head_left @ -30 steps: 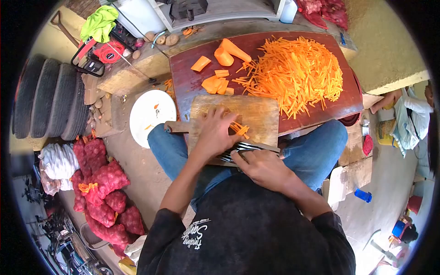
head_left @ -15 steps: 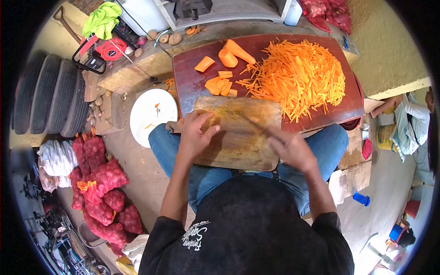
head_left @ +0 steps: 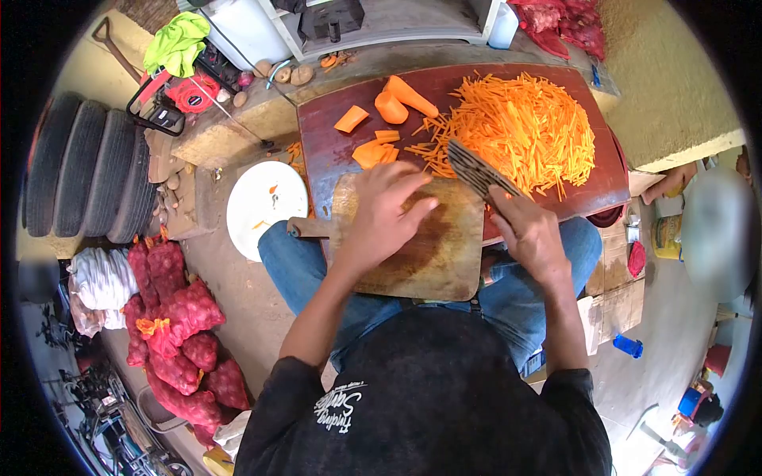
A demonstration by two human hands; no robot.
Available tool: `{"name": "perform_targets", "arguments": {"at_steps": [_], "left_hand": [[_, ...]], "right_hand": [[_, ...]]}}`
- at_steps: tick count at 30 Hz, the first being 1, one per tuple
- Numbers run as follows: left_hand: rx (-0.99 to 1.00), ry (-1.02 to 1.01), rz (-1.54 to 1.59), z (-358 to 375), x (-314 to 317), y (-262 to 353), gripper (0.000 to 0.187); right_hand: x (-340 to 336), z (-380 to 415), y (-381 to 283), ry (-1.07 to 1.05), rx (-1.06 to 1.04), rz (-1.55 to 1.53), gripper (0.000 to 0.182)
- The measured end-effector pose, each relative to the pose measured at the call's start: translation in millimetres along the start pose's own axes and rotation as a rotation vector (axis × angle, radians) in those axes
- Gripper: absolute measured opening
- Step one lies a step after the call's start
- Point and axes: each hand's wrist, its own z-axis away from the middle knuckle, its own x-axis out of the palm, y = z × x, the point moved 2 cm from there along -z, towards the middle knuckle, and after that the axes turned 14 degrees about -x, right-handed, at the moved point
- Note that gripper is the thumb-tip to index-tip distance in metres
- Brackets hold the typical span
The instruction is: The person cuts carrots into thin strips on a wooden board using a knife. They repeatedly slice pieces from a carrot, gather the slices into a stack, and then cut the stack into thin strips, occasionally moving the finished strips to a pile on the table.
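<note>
A knife (head_left: 481, 170) with a broad, dark-striped blade is gripped in my right hand (head_left: 530, 238), raised over the right upper edge of the wooden cutting board (head_left: 421, 262). The board, its handle pointing left, rests across my lap. Above its upper left part is my left hand (head_left: 387, 208), fingers apart, slightly blurred and holding nothing. Just beyond those fingertips lie cut carrot pieces (head_left: 373, 154). Farther back are carrot chunks (head_left: 352, 119) and a long peeled carrot (head_left: 412, 96). A large heap of carrot sticks (head_left: 524, 131) spreads beside the blade.
A dark red table (head_left: 321, 131) carries the carrots. A white round lid or plate (head_left: 246, 194) is left of my knee. Red mesh sacks (head_left: 186, 313) and tires (head_left: 87, 170) stand farther left. A person's arm (head_left: 671, 184) shows at the right edge.
My right hand has lifted the knife from the board, turning its blade up toward the carrot heap. My left hand has moved right and forward from the board's left edge toward the carrot pieces.
</note>
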Motion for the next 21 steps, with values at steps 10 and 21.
{"name": "perform_targets", "arguments": {"at_steps": [10,21], "left_hand": [[-0.137,0.154,-0.258,-68.0,28.3,-65.8,0.042],[-0.384,-0.044,-0.446,-69.7,12.6,-105.1,0.067]], "right_hand": [[9.3,44.2,-36.7,0.076,0.165,-0.277,0.048],[38.2,50.2,-85.1,-0.024,0.175,-0.51,0.049]]}}
